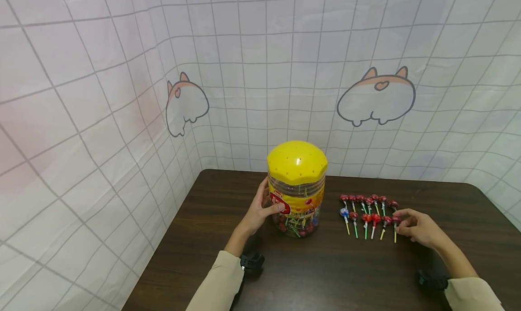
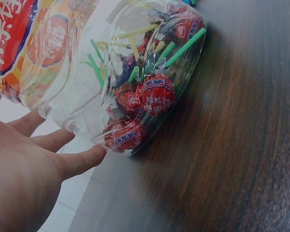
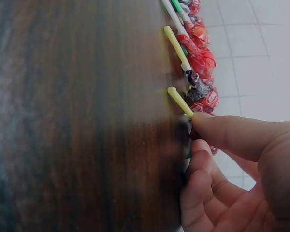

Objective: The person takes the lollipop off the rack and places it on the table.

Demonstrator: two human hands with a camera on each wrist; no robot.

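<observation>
A clear plastic jar (image 1: pixel 296 202) with a yellow lid (image 1: pixel 297 162) stands upright on the table, lollipops (image 2: pixel 157 94) lying at its bottom. My left hand (image 1: pixel 256 211) holds the jar's left side, thumb across the red-and-yellow label and the other fingers spread along the wall. To the right, two rows of wrapped lollipops lie on the wood. At the right end of the front row, my right hand (image 1: pixel 421 229) pinches a lollipop with a yellow stick (image 3: pixel 180 101) between thumb and fingers; its head is largely hidden by them in the right wrist view.
A blue-wrapped lollipop (image 1: pixel 344 212) heads the front row's left end; red-wrapped ones (image 1: pixel 375 219) lie beside it. The back row (image 1: pixel 360 198) runs just behind. The dark wooden table (image 1: pixel 325 275) reaches a gridded white curtain (image 1: pixel 268 76) at the back and left.
</observation>
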